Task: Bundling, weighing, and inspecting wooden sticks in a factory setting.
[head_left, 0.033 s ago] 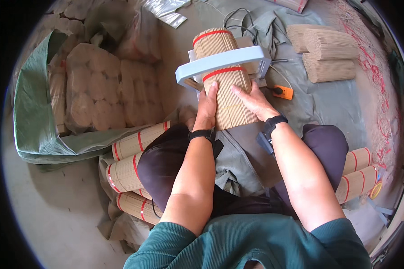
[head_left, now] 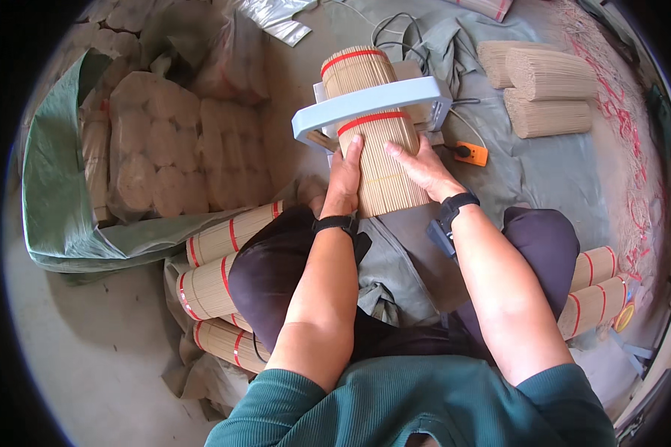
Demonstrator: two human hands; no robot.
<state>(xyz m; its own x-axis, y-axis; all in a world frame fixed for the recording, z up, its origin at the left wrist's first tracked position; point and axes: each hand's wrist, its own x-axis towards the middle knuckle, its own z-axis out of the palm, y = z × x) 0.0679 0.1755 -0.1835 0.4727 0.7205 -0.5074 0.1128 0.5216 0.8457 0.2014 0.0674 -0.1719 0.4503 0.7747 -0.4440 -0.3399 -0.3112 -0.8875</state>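
Observation:
A thick round bundle of thin wooden sticks [head_left: 384,167] passes through the light blue-grey arch [head_left: 369,103] of a small bench machine. One red band circles the bundle beyond the arch, another just on my side of it. A thin yellowish tie shows lower down. My left hand [head_left: 344,177] is wrapped round the bundle's left side, thumb on top. Opposite it, my right hand [head_left: 423,168] grips the right side, its thumb also lying on the sticks. The fingers underneath are hidden, as is most of the machine's body.
Unbanded stick bundles [head_left: 548,89] are stacked at the far right. Red-banded bundles [head_left: 209,287] lie by my left knee, others [head_left: 596,298] by my right. A green sack [head_left: 56,179] holds bagged bundles. An orange power socket [head_left: 471,153] and cables sit beside the machine.

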